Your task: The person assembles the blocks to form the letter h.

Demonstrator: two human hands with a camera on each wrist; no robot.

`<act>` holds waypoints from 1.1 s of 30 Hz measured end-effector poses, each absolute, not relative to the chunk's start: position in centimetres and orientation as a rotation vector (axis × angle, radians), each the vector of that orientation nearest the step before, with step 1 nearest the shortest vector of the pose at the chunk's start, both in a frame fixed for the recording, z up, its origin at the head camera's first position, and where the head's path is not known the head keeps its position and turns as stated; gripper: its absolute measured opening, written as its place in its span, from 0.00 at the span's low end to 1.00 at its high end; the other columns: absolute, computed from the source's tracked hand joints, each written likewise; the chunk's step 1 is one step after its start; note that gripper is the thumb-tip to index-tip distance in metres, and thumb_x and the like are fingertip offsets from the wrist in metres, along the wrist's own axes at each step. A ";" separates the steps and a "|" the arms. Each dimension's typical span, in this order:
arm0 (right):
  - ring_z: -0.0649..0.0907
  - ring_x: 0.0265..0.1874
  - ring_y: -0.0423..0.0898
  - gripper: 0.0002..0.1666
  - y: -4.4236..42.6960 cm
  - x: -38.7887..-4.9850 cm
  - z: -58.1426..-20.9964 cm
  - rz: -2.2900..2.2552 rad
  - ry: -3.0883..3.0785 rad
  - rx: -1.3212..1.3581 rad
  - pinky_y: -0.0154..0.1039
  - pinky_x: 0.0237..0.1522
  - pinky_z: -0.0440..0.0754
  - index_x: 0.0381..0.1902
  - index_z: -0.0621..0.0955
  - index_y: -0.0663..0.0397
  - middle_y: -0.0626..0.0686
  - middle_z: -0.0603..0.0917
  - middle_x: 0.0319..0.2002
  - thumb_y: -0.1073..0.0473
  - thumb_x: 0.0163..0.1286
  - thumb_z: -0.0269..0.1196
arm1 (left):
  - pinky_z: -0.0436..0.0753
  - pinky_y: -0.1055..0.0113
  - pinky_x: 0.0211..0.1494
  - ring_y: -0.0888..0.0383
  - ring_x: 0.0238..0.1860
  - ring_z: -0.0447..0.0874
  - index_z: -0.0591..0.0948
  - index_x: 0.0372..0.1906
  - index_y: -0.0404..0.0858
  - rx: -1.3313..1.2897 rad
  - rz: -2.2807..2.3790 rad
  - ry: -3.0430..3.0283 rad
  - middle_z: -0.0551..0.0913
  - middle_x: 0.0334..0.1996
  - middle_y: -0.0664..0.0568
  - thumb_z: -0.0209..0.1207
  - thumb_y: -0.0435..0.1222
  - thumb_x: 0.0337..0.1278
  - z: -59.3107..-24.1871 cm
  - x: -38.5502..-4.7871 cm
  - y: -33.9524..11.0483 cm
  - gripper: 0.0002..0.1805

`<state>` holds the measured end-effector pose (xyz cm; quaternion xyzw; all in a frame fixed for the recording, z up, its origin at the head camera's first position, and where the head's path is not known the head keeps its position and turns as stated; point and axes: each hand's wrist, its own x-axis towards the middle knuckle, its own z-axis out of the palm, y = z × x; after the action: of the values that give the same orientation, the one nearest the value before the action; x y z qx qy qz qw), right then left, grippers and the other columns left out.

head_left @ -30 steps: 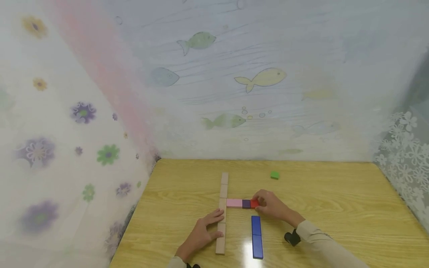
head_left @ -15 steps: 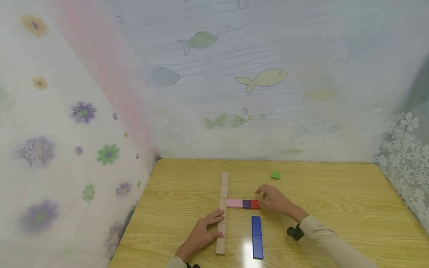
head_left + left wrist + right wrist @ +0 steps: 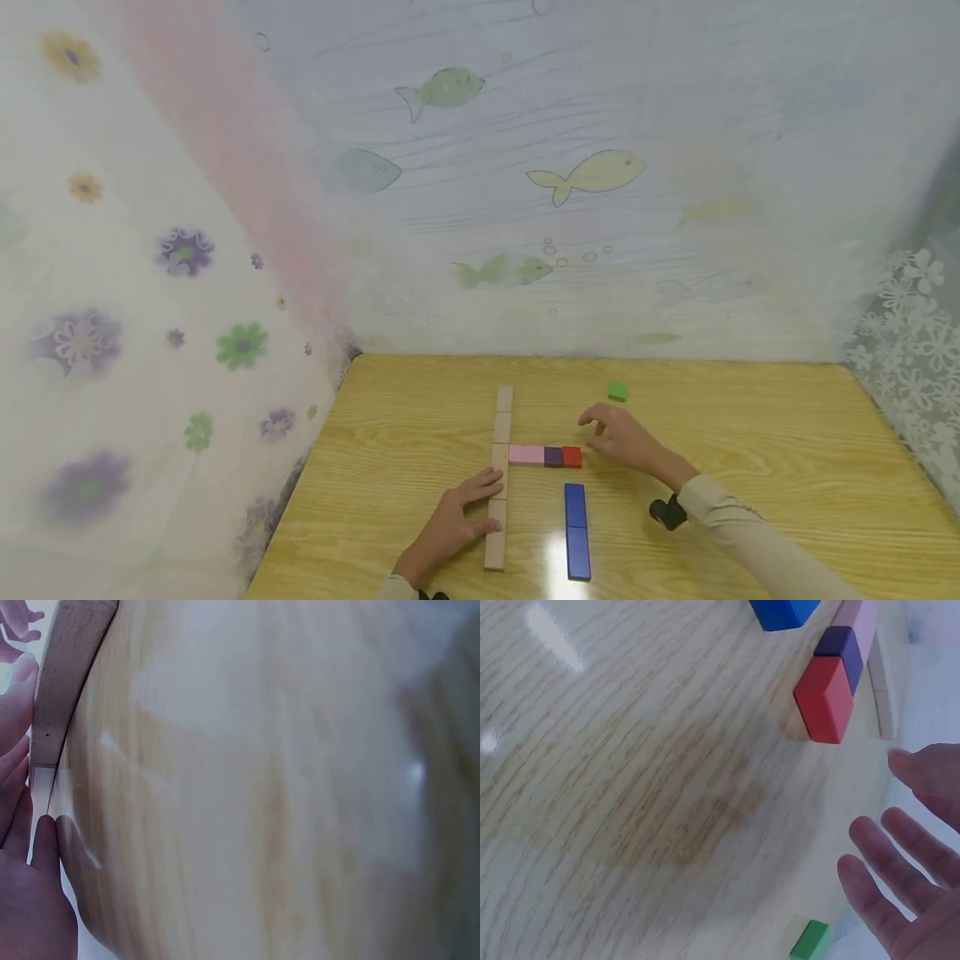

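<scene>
A column of plain wooden blocks (image 3: 502,427) runs up the table, laid end to end. My left hand (image 3: 450,523) rests on its lower part, fingertips and thumb touching the blocks; in the left wrist view the thumb (image 3: 22,690) lies against a block's side. From the column a pink block (image 3: 527,454), a dark purple block (image 3: 553,457) and a red block (image 3: 572,457) extend rightward in a row. Just right of the red block, my right hand (image 3: 628,440) hovers with loosely bent fingers and holds nothing. The right wrist view shows a gap between it and the red block (image 3: 825,701).
Two blue blocks (image 3: 576,529) lie end to end below the coloured row. Farther back on the wooden table (image 3: 735,433) sits a small green block (image 3: 618,392). Fabric-like walls with fish and flower prints stand behind and at both sides.
My right hand has let go of the red block and drawn back a little to the right. The red block stays against the purple one. The left hand has not moved.
</scene>
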<state>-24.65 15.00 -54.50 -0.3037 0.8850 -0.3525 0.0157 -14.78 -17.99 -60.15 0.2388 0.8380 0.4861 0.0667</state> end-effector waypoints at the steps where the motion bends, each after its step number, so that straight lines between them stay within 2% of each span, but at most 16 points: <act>1: 0.80 0.33 0.50 0.15 15.1 -24.7 -54.5 -1.093 2.756 -0.948 0.36 0.30 0.80 0.44 0.80 0.65 0.57 0.81 0.42 0.69 0.57 0.65 | 0.60 0.59 0.70 0.51 0.69 0.60 0.75 0.61 0.36 0.724 1.470 2.524 0.69 0.66 0.53 0.67 0.43 0.51 -60.2 -14.8 -18.0 0.32; 7: 0.80 0.34 0.50 0.15 15.6 -25.1 -54.2 -1.070 2.787 -0.906 0.36 0.31 0.79 0.45 0.80 0.64 0.57 0.81 0.43 0.69 0.58 0.65 | 0.61 0.61 0.70 0.51 0.69 0.60 0.75 0.61 0.35 0.745 1.485 2.528 0.70 0.65 0.51 0.66 0.44 0.51 -60.3 -14.8 -18.0 0.32; 14: 0.79 0.32 0.46 0.16 16.1 -25.3 -54.0 -1.062 2.824 -0.844 0.37 0.31 0.79 0.45 0.80 0.64 0.56 0.81 0.44 0.68 0.58 0.66 | 0.60 0.60 0.70 0.52 0.69 0.60 0.75 0.61 0.36 0.752 1.479 2.527 0.69 0.66 0.52 0.66 0.43 0.51 -60.3 -14.9 -17.9 0.32; 21: 0.80 0.33 0.54 0.19 16.4 -25.4 -54.3 -1.056 2.899 -0.868 0.42 0.31 0.80 0.47 0.79 0.66 0.59 0.80 0.44 0.65 0.57 0.68 | 0.61 0.59 0.70 0.51 0.69 0.60 0.75 0.61 0.36 0.742 1.469 2.518 0.69 0.66 0.51 0.66 0.44 0.51 -60.0 -14.7 -18.0 0.32; 29: 0.81 0.34 0.56 0.22 17.2 -26.6 -54.7 -1.037 2.950 -0.819 0.45 0.32 0.81 0.49 0.78 0.66 0.62 0.77 0.45 0.66 0.56 0.68 | 0.62 0.55 0.69 0.45 0.68 0.61 0.75 0.60 0.35 0.763 1.514 2.510 0.70 0.65 0.49 0.67 0.43 0.50 -60.1 -14.7 -17.9 0.31; 33: 0.81 0.34 0.57 0.22 17.7 -27.5 -55.0 -1.035 2.968 -0.800 0.47 0.34 0.82 0.49 0.78 0.66 0.63 0.76 0.46 0.66 0.57 0.68 | 0.61 0.60 0.70 0.48 0.68 0.61 0.75 0.60 0.36 0.750 1.498 2.527 0.70 0.65 0.50 0.66 0.44 0.50 -60.2 -14.8 -17.9 0.31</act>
<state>-27.51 17.70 -55.02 -0.2463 0.9139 -0.3188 -0.0512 -14.84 -17.87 -60.19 0.2470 0.8323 0.4933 0.0550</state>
